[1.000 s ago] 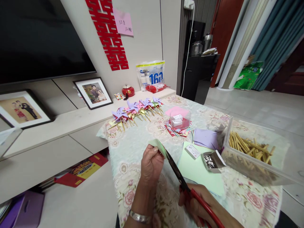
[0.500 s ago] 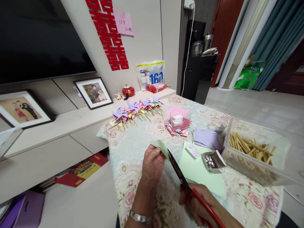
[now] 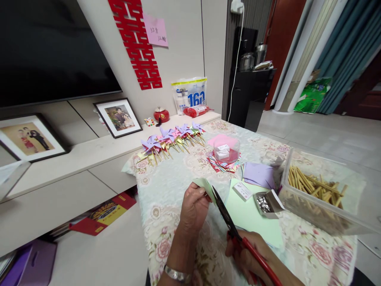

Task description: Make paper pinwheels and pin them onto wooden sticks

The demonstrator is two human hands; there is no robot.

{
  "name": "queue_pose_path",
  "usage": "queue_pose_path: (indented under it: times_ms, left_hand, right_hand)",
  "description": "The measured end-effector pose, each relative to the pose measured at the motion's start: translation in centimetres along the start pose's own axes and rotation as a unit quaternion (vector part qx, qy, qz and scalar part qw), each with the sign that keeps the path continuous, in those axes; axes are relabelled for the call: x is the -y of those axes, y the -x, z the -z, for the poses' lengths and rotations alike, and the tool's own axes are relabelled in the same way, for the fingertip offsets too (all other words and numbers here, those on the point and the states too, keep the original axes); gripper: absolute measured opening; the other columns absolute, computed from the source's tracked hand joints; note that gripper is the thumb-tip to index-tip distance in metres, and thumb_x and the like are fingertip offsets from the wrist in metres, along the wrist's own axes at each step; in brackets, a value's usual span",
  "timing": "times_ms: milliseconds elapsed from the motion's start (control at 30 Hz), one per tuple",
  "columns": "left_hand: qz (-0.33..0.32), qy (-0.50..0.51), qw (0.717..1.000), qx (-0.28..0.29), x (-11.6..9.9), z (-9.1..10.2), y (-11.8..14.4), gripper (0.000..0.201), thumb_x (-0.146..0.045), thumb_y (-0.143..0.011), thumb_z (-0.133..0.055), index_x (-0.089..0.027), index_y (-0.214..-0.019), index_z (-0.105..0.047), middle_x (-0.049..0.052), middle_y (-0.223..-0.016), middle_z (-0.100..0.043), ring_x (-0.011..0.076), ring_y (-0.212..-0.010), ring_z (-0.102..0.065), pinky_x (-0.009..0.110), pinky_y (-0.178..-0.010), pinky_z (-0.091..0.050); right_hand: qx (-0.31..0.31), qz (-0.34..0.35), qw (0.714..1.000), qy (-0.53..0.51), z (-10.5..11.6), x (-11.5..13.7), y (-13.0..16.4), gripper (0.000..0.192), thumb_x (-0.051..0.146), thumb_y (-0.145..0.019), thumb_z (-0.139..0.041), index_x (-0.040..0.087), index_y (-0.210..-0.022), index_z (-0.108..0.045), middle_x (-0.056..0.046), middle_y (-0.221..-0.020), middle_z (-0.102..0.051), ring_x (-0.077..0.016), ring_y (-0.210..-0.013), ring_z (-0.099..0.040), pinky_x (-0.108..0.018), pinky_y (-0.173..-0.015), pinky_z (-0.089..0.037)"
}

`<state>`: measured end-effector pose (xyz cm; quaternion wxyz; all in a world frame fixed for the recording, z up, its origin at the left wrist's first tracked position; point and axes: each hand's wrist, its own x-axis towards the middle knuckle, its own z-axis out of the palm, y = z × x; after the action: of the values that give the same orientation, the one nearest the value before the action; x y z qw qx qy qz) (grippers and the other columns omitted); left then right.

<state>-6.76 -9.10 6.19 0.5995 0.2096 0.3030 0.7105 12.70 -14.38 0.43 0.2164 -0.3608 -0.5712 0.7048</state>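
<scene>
Head view: left hand pinching green paper, right hand gripping scissors at its edge.

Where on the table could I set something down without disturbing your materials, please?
Barest is the floral cloth between the pinwheels and the left hand. The right is crowded: clear tub on coloured papers, purple sheets, green sheet, small boxes, stick bin. The right hand works scissors.

Bench with a floral cloth, pretty crowded

Row of pinwheels at the far end, paper stack under a small tub, purple sheets, green sheet, open pin box, clear bin of sticks.
</scene>
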Motion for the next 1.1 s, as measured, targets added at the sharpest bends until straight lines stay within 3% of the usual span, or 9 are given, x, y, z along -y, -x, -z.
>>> queue_pose_path:
  times_ms: [200, 600, 867, 1100]
  left_hand:
    - [0.003, 0.006, 1.000, 0.007, 0.1, 0.1, 0.0, 0.018, -0.024, -0.061, -0.077, -0.014, -0.072, -0.066, 0.002, -0.065, -0.065, 0.0131, -0.058, -0.057, 0.026, -0.058, -0.044]
    - [0.000, 0.013, 1.000, 0.000, 0.0, -0.1, -0.1, 0.021, -0.023, -0.059, -0.079, -0.014, -0.073, -0.067, 0.002, -0.066, -0.067, 0.0135, -0.059, -0.058, 0.026, -0.059, -0.045]
    - [-0.005, 0.026, 1.000, -0.003, -0.1, -0.2, 0.0, 0.019, -0.021, -0.060, -0.079, -0.014, -0.074, -0.068, 0.003, -0.069, -0.069, 0.0142, -0.062, -0.061, 0.026, -0.060, -0.047]
    - [-0.004, 0.022, 1.000, -0.004, 0.0, -0.2, 0.0, 0.019, -0.022, -0.059, -0.079, -0.015, -0.070, -0.066, 0.002, -0.067, -0.068, 0.0137, -0.060, -0.060, 0.026, -0.060, -0.047]
  right_hand:
    - [-0.046, -0.029, 0.998, 0.007, -0.1, 0.4, -0.2, 0.063, 0.075, -0.078, -0.059, 0.015, -0.096, -0.068, 0.001, -0.063, -0.052, -0.0111, -0.051, -0.045, -0.023, -0.046, -0.037]
    - [-0.007, 0.026, 0.999, 0.035, -0.4, 1.8, -0.4, 0.043, 0.057, -0.085, -0.059, 0.014, -0.088, -0.064, 0.004, -0.062, -0.048, -0.0069, -0.049, -0.038, -0.019, -0.044, -0.029]
    - [0.004, 0.039, 0.999, 0.029, -0.5, 1.4, -0.6, 0.059, 0.074, -0.082, -0.053, 0.015, -0.082, -0.060, 0.005, -0.059, -0.043, -0.0066, -0.046, -0.036, -0.020, -0.041, -0.027]
    - [-0.005, 0.012, 1.000, 0.026, -0.3, 0.5, -1.0, 0.061, 0.075, -0.079, -0.057, 0.015, -0.084, -0.063, 0.005, -0.058, -0.044, -0.0069, -0.046, -0.036, -0.020, -0.041, -0.027]
